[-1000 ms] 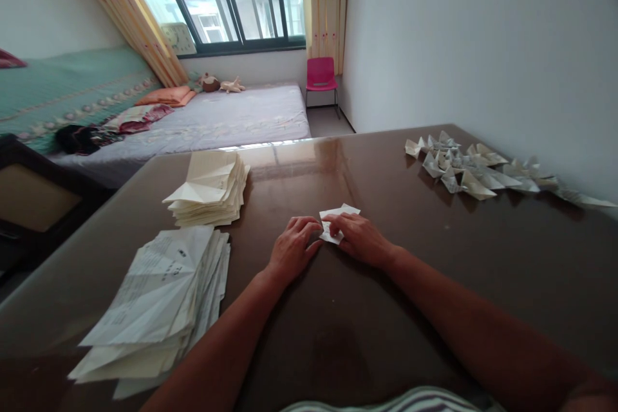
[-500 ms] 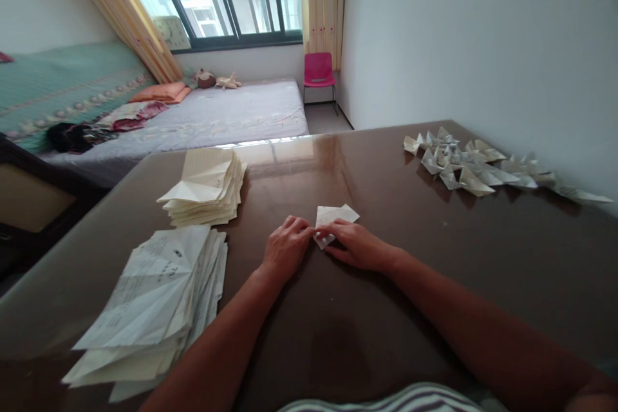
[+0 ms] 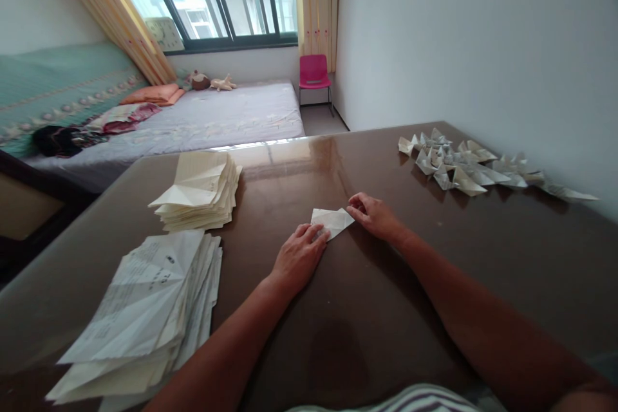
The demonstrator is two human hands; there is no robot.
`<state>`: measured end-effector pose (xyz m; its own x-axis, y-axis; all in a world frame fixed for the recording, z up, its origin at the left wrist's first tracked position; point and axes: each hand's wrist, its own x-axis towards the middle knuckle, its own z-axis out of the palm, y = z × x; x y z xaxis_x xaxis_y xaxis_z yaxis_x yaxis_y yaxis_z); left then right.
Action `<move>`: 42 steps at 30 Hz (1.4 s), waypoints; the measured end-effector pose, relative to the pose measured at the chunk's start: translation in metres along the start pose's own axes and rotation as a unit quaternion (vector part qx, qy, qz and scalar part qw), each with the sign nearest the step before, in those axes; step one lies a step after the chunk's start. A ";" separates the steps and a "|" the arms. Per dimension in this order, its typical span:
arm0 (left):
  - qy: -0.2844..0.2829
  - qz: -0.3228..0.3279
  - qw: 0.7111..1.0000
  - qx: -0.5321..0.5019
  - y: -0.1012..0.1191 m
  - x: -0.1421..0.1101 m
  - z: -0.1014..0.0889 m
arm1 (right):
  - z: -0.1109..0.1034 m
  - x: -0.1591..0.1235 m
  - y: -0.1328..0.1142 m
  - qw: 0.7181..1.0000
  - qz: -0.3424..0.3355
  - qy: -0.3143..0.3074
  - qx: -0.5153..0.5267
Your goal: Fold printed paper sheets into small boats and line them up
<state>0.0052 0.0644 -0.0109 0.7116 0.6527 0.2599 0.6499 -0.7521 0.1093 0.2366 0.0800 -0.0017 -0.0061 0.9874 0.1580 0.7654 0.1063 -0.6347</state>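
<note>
A small piece of folded paper [image 3: 334, 219], off-white with a pointed right corner, lies flat on the brown table [image 3: 333, 174] in front of me. My left hand [image 3: 300, 254] holds it down at its lower left, the fingers laid over that edge and hiding part of it. At the right corner is my right hand [image 3: 374, 215], its fingers curled in and the thumb close to the fingertips, closed at the paper's tip. Exactly how the tip sits between those fingers is too small to see.
To the left stand a stack of white printed sheets [image 3: 140, 296] with fold creases and, behind it, a stack of cream sheets [image 3: 197, 190]. Several folded paper pieces [image 3: 454, 161] lie at the back right near the wall. Beyond the table are a bed [image 3: 251, 106] and a pink chair [image 3: 313, 71].
My right hand has moved off the middle of the paper to its right corner. My left hand has shifted right, onto the paper. The paper now shows a larger triangular outline.
</note>
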 end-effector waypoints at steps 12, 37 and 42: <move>0.013 -0.013 1.000 0.007 -0.011 -0.004 -0.012 | 0.011 -0.004 -0.003 0.993 0.041 -0.110 0.031; -0.021 0.005 1.000 -0.001 0.016 0.009 0.002 | -0.003 -0.001 -0.012 0.981 0.015 -0.138 -0.133; -0.009 0.004 1.000 -0.005 0.016 0.008 0.003 | 0.001 -0.008 -0.014 0.991 -0.045 -0.083 -0.089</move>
<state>0.0216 0.0579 -0.0103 0.7222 0.6475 0.2431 0.6409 -0.7587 0.1169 0.2252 0.0709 0.0047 -0.1738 0.9823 0.0705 0.8589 0.1862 -0.4771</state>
